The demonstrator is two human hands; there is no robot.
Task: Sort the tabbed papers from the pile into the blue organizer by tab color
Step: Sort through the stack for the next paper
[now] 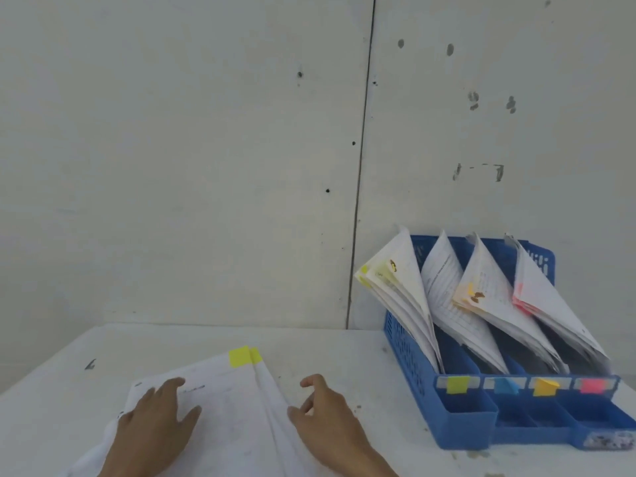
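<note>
The organizer (406,359) is bright blue, its side wall patterned with rows of small slots. Along its front sit a yellow label (457,384), a blue label (505,386), an orange label (544,387) and a pink label (592,386). The filed sheets (444,290) are white with fine black print, edged with pale yellow tabs (364,270), orange tabs (464,295) and pink tabs (520,299). The pile (223,407) is white with bright yellow tabs (239,357). The bench (344,346) is white, flecked grey; the wall (172,166) is off-white with dark spots.

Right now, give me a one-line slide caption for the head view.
Left hand rests on the yellow-tabbed pile, right hand at its edge; the blue organizer beside them holds sorted papers.
</note>
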